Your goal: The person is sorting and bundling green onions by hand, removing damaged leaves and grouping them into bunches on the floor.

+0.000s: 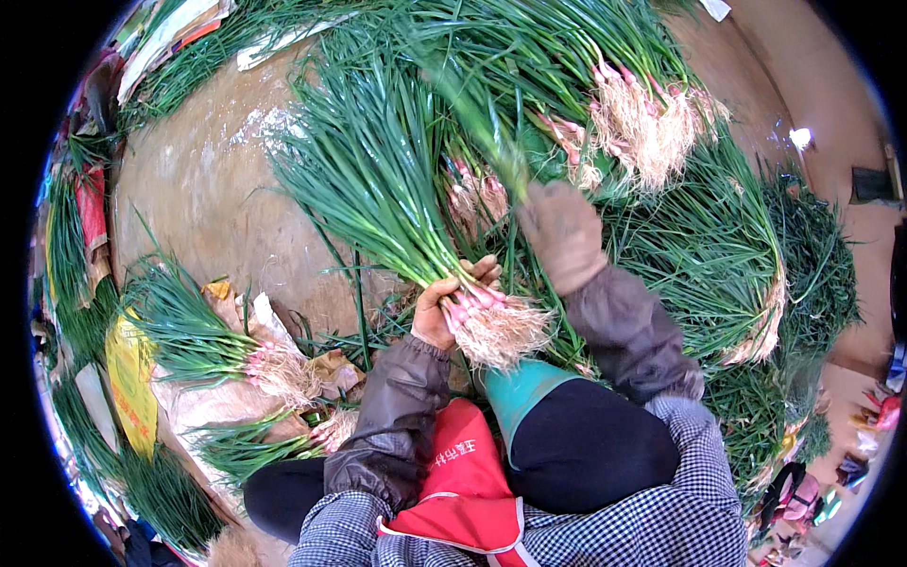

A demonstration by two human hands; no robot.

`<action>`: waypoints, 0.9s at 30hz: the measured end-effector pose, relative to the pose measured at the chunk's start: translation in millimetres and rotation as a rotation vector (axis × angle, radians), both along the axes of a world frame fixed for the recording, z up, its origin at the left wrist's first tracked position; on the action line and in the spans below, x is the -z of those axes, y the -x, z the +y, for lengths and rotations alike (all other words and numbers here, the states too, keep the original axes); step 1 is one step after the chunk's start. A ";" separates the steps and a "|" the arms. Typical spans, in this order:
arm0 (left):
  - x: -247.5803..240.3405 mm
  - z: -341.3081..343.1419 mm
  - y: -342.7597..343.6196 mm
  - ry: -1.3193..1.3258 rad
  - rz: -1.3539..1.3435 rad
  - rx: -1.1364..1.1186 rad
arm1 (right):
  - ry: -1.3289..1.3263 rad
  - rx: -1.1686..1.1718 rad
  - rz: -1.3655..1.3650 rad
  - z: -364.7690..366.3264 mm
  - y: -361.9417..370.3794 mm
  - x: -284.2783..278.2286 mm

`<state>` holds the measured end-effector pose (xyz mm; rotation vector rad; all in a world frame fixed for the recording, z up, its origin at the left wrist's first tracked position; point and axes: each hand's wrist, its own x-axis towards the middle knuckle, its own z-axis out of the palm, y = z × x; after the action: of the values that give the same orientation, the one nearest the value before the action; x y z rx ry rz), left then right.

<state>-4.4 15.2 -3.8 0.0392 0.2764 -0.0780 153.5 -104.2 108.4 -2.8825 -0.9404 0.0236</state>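
My left hand (pixel 436 317), in a tan glove, is closed round a thick bunch of spring onions (pixel 397 213) just above their pinkish bulbs. The pale roots (pixel 501 333) hang over my knee, and the green leaves fan away to the upper left. To the right of it, my right hand (pixel 564 236), in a brownish glove, is blurred by motion. Its fingers close on the lower end of a few green spring onion stalks (pixel 477 118) that point up and left, also smeared. Whatever bulbs those stalks have are hidden in the hand.
A big heap of spring onions (pixel 652 128) with roots facing me lies at the far right, and more leaves (pixel 685 241) spread beside my right arm. Smaller bunches (pixel 283 369) rest on paper at left, near a yellow bag (pixel 132 378). Brown floor (pixel 217 189) shows at far left.
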 end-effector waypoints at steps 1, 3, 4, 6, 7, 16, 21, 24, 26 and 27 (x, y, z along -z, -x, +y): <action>-1.2 -5.4 -5.1 -0.031 -0.017 0.026 | -0.020 0.020 0.043 -12.2 8.7 11.5; -1.7 -10.5 -8.4 -0.020 -0.027 0.056 | -0.071 0.061 0.131 -36.8 21.5 34.2; -1.3 -9.6 -6.5 0.004 -0.019 0.039 | -0.115 0.074 0.193 -39.2 27.0 34.4; -0.7 -7.3 -2.1 0.055 -0.007 0.003 | -0.199 0.100 0.317 -41.3 39.1 33.7; -5.4 -5.4 -1.8 0.055 -0.018 0.018 | -0.130 0.012 0.364 -36.3 46.6 28.8; -9.8 -14.0 4.8 0.204 0.106 -0.012 | -0.004 -0.636 0.849 -44.4 3.5 77.3; -26.5 -16.7 3.9 0.156 0.001 -0.032 | -0.822 0.313 1.823 24.8 23.9 108.6; -27.8 -20.0 5.3 0.161 0.010 -0.050 | -0.954 0.168 1.126 12.3 34.0 124.7; -22.5 -17.6 9.9 0.146 0.040 -0.050 | -1.074 0.239 0.971 17.0 47.3 97.3; -16.0 -16.5 11.0 0.124 0.059 -0.040 | -1.104 0.423 1.123 18.3 47.8 90.2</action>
<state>-15.4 -1.2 12.3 -0.0922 0.3303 -0.0566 105.8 -85.8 18.2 -1.5338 -0.0215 0.7191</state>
